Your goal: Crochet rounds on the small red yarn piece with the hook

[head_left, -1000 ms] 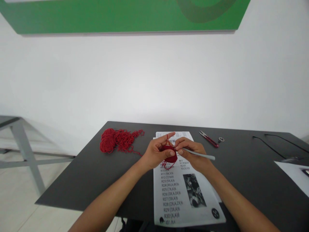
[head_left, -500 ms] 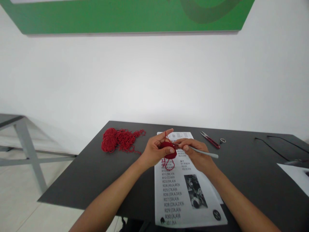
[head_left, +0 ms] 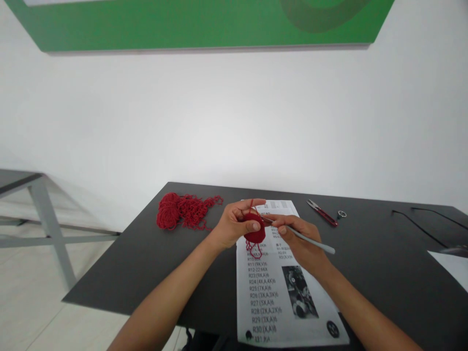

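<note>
My left hand [head_left: 234,225] pinches a small round piece of red crochet work [head_left: 255,233], thumb across its face. A strand of red yarn runs up over the raised index finger, and a loose tail hangs under the piece. Held like a pen in my right hand [head_left: 298,236] is a crochet hook [head_left: 310,242] with a grey handle. Its metal tip meets the upper right edge of the crochet work; the exact stitch is too small to make out. Both hands are above a printed pattern sheet [head_left: 263,292].
A ball of red yarn [head_left: 168,210] with a tangled heap lies on the dark table [head_left: 153,273] at the left. Thread snips [head_left: 322,213] and a ring [head_left: 341,214] lie at the right, near eyeglasses [head_left: 420,229] and another paper [head_left: 451,268].
The crochet work has tipped slightly and sits a little lower relative to my fingers. The hook's handle end has dropped, so it slants more steeply. The whole view has shifted slightly.
</note>
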Demonstrator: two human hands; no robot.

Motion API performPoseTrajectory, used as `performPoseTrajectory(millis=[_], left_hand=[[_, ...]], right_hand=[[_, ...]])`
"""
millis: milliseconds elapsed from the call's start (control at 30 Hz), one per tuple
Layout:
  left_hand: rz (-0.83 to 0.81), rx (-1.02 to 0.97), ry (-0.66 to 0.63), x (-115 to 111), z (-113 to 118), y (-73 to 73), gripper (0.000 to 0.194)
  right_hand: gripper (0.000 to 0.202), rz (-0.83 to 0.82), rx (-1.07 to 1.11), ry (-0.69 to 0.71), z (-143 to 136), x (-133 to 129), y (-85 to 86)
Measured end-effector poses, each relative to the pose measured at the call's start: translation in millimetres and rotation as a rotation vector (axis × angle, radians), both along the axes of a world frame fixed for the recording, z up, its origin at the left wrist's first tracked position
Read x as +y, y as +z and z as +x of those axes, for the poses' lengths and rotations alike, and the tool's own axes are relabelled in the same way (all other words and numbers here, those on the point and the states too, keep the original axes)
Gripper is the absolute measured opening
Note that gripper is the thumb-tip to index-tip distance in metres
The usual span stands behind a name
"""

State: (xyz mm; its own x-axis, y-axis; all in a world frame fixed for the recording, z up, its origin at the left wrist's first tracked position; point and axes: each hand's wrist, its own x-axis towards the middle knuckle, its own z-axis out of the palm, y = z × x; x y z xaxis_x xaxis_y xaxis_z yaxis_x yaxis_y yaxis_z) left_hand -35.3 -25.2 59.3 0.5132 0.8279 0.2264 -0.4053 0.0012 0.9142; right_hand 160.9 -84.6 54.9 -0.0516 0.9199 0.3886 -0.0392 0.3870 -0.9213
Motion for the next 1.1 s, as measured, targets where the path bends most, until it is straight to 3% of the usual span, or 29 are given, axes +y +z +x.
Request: performPoseTrajectory(millis=[267,433,600,767,833,900,1100], left_hand=[[-0.014,-0.047,-0.072,1,1,-1.4,0.068],[0.005,-0.062,-0.074,1,-1,0.9,0.062],[-0.066,-0.124,-0.088,-2,1,2.3,0.058],[-0.164,-0.231,-0.159,-5,4,3.0,0.054],[-0.184,-0.259,-0.175,-5,4,1.8,0.053],[-0.206,-0.262,-0.184,-4,4,-0.4,0.054],[-0.230,-0.229,-0.193,-2,5,-6.7,0.055]], right_hand=[[0.019,-0.156,0.439,0.190,-16,2,-9.3],[0.021,-0.211,0.542,0.216,-23,2,-5.1],[0.018,-0.128,0.451,0.194,-19,1,-8.0],[0.013,0.004,0.079,0.010,-9,-6,-6.5],[0.013,0.023,0.026,-0.034,-9,-8,-5.1],[0.014,-0.005,0.103,0.020,-11,-8,-4.1],[0.020,-0.242,0.605,0.277,-19,1,-1.6]])
